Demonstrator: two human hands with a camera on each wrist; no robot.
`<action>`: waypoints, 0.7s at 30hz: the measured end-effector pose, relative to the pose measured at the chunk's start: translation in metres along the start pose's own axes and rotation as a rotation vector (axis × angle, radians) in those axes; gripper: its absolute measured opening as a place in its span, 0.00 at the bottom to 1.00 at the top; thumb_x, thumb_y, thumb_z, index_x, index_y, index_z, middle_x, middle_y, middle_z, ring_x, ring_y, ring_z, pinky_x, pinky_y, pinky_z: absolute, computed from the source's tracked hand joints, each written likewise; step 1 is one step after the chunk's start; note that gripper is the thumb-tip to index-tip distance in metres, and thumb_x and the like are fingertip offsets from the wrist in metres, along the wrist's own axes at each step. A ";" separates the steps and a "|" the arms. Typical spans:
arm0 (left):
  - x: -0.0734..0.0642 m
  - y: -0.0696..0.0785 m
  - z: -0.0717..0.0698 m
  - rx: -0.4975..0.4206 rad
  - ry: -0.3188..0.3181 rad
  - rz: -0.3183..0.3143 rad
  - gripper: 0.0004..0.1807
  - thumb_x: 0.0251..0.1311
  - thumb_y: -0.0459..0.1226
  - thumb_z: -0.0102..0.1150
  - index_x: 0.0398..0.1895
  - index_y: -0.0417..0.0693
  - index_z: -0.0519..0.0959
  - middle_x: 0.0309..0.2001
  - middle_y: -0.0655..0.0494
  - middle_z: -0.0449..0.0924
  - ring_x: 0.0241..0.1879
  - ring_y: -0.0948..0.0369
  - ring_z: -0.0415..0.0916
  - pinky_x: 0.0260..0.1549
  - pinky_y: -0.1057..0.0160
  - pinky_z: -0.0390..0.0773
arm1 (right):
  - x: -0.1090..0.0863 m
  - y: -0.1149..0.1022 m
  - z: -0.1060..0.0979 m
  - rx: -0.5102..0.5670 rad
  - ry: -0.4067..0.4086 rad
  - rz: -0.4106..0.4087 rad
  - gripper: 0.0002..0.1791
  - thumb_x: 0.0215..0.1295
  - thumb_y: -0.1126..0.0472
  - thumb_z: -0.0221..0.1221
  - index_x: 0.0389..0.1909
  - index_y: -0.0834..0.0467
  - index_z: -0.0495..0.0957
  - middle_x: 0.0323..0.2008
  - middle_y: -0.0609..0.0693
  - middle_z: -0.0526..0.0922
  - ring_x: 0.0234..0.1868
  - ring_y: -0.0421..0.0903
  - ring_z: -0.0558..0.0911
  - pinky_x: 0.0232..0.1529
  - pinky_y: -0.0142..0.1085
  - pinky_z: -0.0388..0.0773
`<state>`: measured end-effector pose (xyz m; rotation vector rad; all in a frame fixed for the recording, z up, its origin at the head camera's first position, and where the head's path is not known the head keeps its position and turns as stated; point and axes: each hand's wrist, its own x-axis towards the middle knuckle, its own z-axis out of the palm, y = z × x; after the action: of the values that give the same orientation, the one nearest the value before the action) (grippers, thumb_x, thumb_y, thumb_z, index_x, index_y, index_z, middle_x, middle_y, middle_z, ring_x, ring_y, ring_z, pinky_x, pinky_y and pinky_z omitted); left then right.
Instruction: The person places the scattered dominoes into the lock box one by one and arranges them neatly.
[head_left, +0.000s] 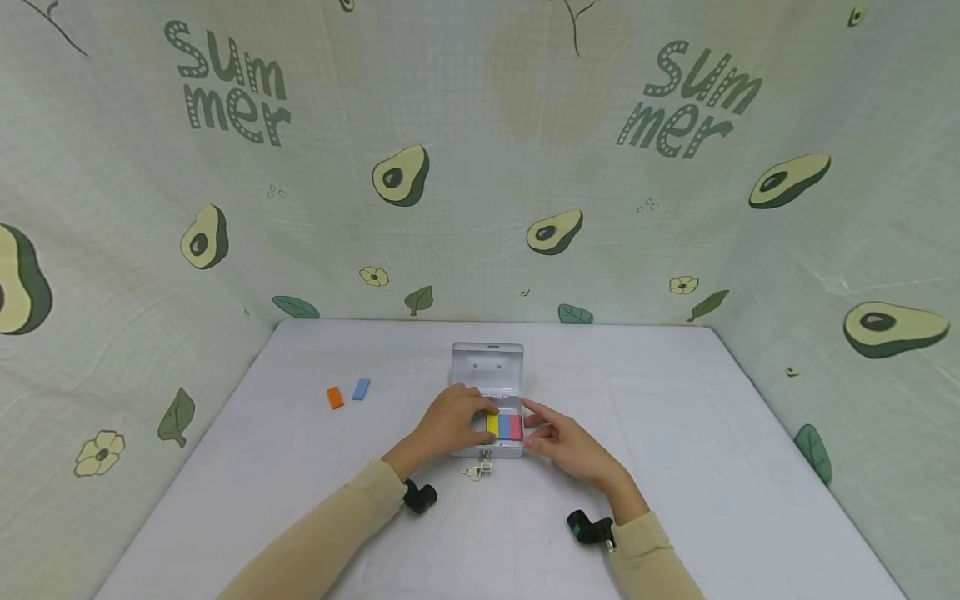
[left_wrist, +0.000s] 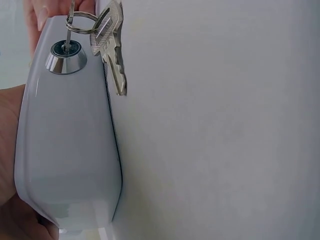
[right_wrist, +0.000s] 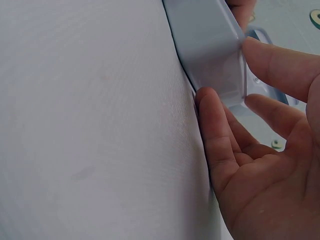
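A small metal cash box (head_left: pixel 467 452) stands on the table with its lid (head_left: pixel 487 367) raised. Inside, toward its right side, a yellow block (head_left: pixel 492 423), a blue block (head_left: pixel 504 427) and a pink block (head_left: pixel 516 427) lie side by side. My left hand (head_left: pixel 448 419) reaches over the box's left side and pinches the yellow block at its two ends between thumb and forefinger. At the box's right wall is my right hand (head_left: pixel 564 446), fingers relaxed, with fingertips against the wall and rim. Keys (left_wrist: pixel 112 50) on a ring hang from the front lock (left_wrist: pixel 66 57).
An orange block (head_left: pixel 335 397) and another light blue block (head_left: pixel 361 389) lie on the white table (head_left: pixel 637 383) left of the box. Behind the table hangs a patterned cloth (head_left: pixel 480 100), which also closes in both sides.
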<state>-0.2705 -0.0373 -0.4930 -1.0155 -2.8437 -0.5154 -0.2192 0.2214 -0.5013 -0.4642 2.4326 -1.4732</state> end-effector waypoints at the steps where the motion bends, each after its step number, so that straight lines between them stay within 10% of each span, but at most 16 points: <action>1: 0.000 0.000 0.000 0.004 -0.002 -0.003 0.21 0.56 0.52 0.80 0.51 0.58 0.90 0.42 0.65 0.86 0.38 0.64 0.70 0.40 0.65 0.73 | 0.000 0.000 0.000 -0.001 0.000 0.000 0.38 0.76 0.54 0.64 0.82 0.55 0.62 0.65 0.59 0.79 0.56 0.49 0.83 0.55 0.40 0.79; 21: 0.000 0.006 -0.001 0.029 -0.014 -0.035 0.20 0.57 0.52 0.80 0.51 0.58 0.91 0.44 0.65 0.87 0.38 0.64 0.69 0.40 0.65 0.71 | 0.000 -0.002 0.000 -0.003 -0.001 -0.003 0.37 0.77 0.56 0.64 0.82 0.55 0.62 0.65 0.59 0.79 0.56 0.49 0.84 0.54 0.37 0.79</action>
<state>-0.2675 -0.0334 -0.4903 -0.9706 -2.8775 -0.4707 -0.2187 0.2208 -0.4996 -0.4691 2.4347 -1.4709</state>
